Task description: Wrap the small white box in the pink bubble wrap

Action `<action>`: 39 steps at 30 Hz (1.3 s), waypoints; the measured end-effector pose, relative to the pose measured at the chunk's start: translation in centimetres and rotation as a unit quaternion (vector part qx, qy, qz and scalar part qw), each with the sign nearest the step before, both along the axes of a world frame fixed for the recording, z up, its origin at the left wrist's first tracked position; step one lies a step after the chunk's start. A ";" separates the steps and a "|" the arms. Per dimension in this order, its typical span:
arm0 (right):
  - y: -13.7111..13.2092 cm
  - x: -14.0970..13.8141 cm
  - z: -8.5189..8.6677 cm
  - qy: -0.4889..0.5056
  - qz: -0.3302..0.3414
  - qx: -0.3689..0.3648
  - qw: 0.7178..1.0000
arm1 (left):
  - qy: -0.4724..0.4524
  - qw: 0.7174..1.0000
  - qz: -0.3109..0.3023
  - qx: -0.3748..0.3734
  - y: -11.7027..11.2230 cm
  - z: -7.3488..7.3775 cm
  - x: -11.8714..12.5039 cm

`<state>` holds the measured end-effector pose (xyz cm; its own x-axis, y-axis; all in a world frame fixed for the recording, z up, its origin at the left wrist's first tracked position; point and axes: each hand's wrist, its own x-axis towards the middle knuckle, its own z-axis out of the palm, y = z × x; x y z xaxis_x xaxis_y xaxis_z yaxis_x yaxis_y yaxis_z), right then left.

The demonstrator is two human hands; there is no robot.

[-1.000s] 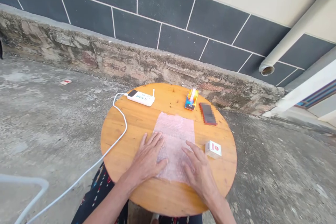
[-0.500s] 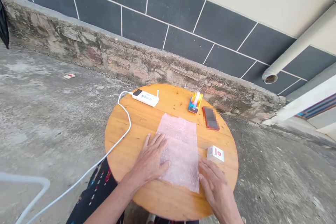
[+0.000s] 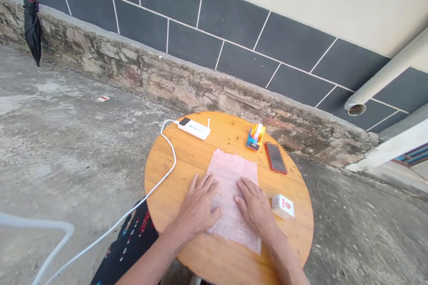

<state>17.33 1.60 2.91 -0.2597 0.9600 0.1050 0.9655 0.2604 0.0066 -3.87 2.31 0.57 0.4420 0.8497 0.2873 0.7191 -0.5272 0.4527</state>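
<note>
A pinkish sheet of bubble wrap (image 3: 230, 191) lies flat on the round wooden table (image 3: 177, 160). My left hand (image 3: 199, 202) rests on its left edge, fingers stretched out and partly on the wood. Across the right half of the sheet lies my right hand (image 3: 254, 207), flat with fingers extended. Neither hand grips anything. Just right of my right hand stands a small white box (image 3: 283, 206) with red print.
Along the table's far side are a white power strip (image 3: 194, 128) with its cord, a tape dispenser (image 3: 256, 137) and a red-edged phone (image 3: 276, 158). A black umbrella (image 3: 32, 31) leans on the wall. A pipe (image 3: 384, 75) juts out at right.
My right hand has moved from beside the sheet's right edge onto the sheet. My left hand stays in place on it. The view has turned slightly left, bringing the whole umbrella in.
</note>
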 end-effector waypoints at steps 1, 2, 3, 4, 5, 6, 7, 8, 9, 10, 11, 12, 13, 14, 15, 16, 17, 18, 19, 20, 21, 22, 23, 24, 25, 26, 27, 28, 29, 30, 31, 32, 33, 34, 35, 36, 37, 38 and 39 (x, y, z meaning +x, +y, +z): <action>-0.2 0.9 0.0 -0.015 -0.026 0.008 1.000 | -0.004 1.000 0.000 -0.001 0.0 -0.1 0.0; -0.4 1.5 0.0 -0.027 -0.047 0.015 0.998 | -0.008 1.000 0.002 -0.001 0.0 -0.1 0.0; -0.6 1.8 0.1 -0.036 -0.063 0.022 0.997 | -0.012 1.000 0.003 -0.002 0.0 -0.1 0.0; -0.7 1.8 0.2 -0.039 -0.072 0.030 0.996 | -0.014 1.000 0.004 -0.002 0.0 -0.1 0.0; -0.7 1.4 0.2 -0.036 -0.073 0.037 0.996 | -0.015 1.000 0.005 -0.002 0.0 -0.1 0.0; -0.6 0.8 0.3 -0.027 -0.065 0.043 0.997 | -0.014 1.000 0.004 -0.002 0.0 0.0 0.0; -0.4 0.0 0.3 -0.016 -0.052 0.047 0.997 | -0.011 1.000 0.004 -0.003 0.0 0.1 0.0; 0.0 -0.9 0.3 -0.004 -0.030 0.045 0.999 | -0.007 1.000 0.004 -0.003 0.0 0.1 0.0; 0.4 -1.7 0.2 0.005 -0.004 0.040 0.999 | -0.003 1.000 0.004 -0.004 0.0 0.2 0.0; 0.8 -2.2 0.2 0.010 0.016 0.033 0.999 | 0.001 1.000 0.005 -0.005 0.0 0.2 0.0; 1.2 -2.5 0.1 0.011 0.028 0.027 0.999 | 0.004 1.000 0.005 -0.005 0.0 0.2 0.1; 1.6 -2.5 0.0 0.011 0.029 0.024 0.999 | 0.006 1.000 0.005 -0.005 0.0 0.2 0.1; 1.9 -2.2 0.0 0.010 0.020 0.025 0.999 | 0.007 1.000 0.004 -0.005 0.1 0.1 0.1; 2.1 -1.7 -0.1 0.009 0.003 0.030 1.000 | 0.007 1.000 0.002 -0.004 0.1 0.1 0.1; 2.2 -1.1 -0.1 0.009 -0.018 0.036 0.999 | 0.006 1.000 0.001 -0.002 0.1 0.0 0.1; 2.3 -0.5 -0.1 0.008 -0.038 0.043 0.998 | 0.005 1.000 0.000 -0.001 0.1 -0.1 0.1; 2.3 0.1 0.0 0.008 -0.054 0.047 0.997 | 0.004 1.000 0.001 0.000 0.2 -0.2 0.1; 2.3 0.4 0.1 0.007 -0.063 0.049 0.997 | 0.002 1.000 0.001 0.001 0.2 -0.2 0.1; 2.3 0.5 0.2 0.008 -0.062 0.049 0.997 | 0.001 1.000 0.002 0.001 0.2 -0.3 0.1; 2.4 0.4 0.3 0.010 -0.054 0.046 0.997 | 0.000 1.000 0.001 0.001 0.2 -0.3 0.1; 2.5 0.2 0.4 0.012 -0.040 0.042 0.998 | 0.001 1.000 0.000 0.000 0.2 -0.3 0.1; 2.7 -0.2 0.4 0.016 -0.024 0.038 0.999 | 0.002 1.000 -0.001 -0.001 0.2 -0.3 0.1; 2.9 -0.7 0.4 0.019 -0.009 0.034 0.999 | 0.003 1.000 -0.001 -0.002 0.2 -0.2 0.1; 3.1 -1.0 0.3 0.023 0.001 0.032 0.999 | 0.005 1.000 -0.002 -0.003 0.2 -0.2 0.1; 3.3 -1.3 0.2 0.028 0.007 0.032 0.999 | 0.007 1.000 -0.002 -0.004 0.2 -0.1 0.1; 3.5 -1.5 0.1 0.032 0.009 0.033 0.999 | 0.009 1.000 -0.002 -0.007 0.2 0.0 0.1; 3.6 -1.5 -0.1 0.036 0.008 0.037 0.999 | 0.012 1.000 -0.002 -0.010 0.2 0.1 0.0; 3.7 -1.4 -0.2 0.040 0.006 0.040 0.998 | 0.014 1.000 -0.003 -0.014 0.1 0.2 -0.1; 3.8 -1.3 -0.4 0.044 0.004 0.044 0.998 | 0.019 1.000 -0.005 -0.020 0.1 0.3 -0.1; 3.8 -1.1 -0.6 0.048 0.003 0.047 0.998 | 0.023 0.999 -0.007 -0.026 0.1 0.5 -0.1; 3.8 -0.9 -0.7 0.051 0.002 0.050 0.997 | 0.029 0.999 -0.007 -0.032 0.1 0.8 -0.1; 3.8 -0.8 -0.8 0.054 0.001 0.053 0.997 | 0.034 0.999 -0.007 -0.038 0.1 1.1 0.0; 3.8 -0.7 -1.0 0.057 0.001 0.055 0.997 | 0.039 0.998 -0.008 -0.041 0.1 1.4 0.3; 3.8 -0.6 -1.1 0.060 0.001 0.056 0.997 | 0.043 0.998 -0.012 -0.039 0.2 1.8 0.7; 3.9 -0.6 -1.2 0.061 -0.001 0.057 0.996 | 0.045 0.998 -0.019 -0.033 0.3 2.3 1.2; 3.9 -0.6 -1.3 0.062 -0.003 0.058 0.996 | 0.046 0.998 -0.031 -0.023 0.4 2.7 1.8; 4.0 -0.6 -1.3 0.062 -0.005 0.058 0.996 | 0.046 0.998 -0.051 -0.011 0.5 3.0 2.5; 4.0 -0.6 -1.4 0.062 -0.008 0.057 0.996 | 0.047 0.996 -0.070 -0.004 0.7 3.3 3.2; 4.1 -0.5 -1.4 0.062 -0.010 0.056 0.996 | 0.049 0.995 -0.085 -0.004 0.8 3.6 3.7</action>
<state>16.79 5.65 1.47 -0.2191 0.9450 0.2428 0.9655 0.2458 -0.0856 -0.14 3.10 4.12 0.6042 0.7631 0.2293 0.6611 -0.6407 0.3905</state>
